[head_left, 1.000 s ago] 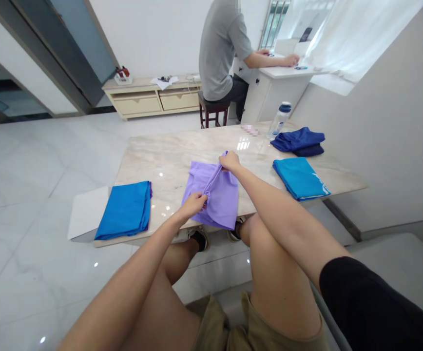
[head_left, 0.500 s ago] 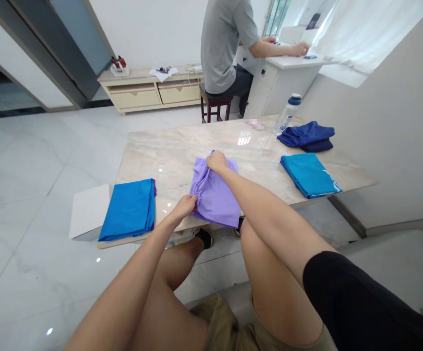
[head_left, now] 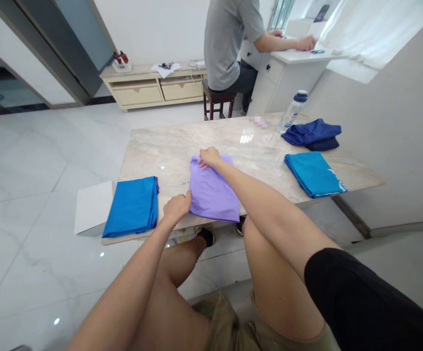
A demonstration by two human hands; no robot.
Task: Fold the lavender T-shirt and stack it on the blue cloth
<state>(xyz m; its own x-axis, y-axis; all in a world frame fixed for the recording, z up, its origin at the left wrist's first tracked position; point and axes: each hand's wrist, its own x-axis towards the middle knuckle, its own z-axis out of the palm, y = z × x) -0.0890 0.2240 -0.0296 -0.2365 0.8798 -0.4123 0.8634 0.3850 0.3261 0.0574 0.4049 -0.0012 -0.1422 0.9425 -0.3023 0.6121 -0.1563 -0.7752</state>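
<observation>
A light purple cloth (head_left: 215,195), folded into a rough rectangle, lies flat on the marble-patterned table (head_left: 160,146), its near edge by the table's front. My left hand (head_left: 178,206) is closed at the cloth's left edge, thumb on top; the fingers underneath are partly hidden. At the far left corner, my right hand (head_left: 209,157) rests on the fabric with fingers bent and apart. Left of it lies a folded blue cloth (head_left: 133,207) with a purple edge. On the right is a folded teal-blue cloth (head_left: 314,173) with white marks.
A crumpled navy cloth (head_left: 314,134) and a clear bottle with a blue lid (head_left: 294,111) are at the table's far right. A white box (head_left: 92,207) stands beyond the left end. Past the table, a person in grey (head_left: 224,46) sits on a dark stool (head_left: 219,97).
The gathered folds along the purple cloth's left side have been spread flat. My right hand has shifted slightly left to the far corner, its fingers loosened. My left hand stays at the left edge.
</observation>
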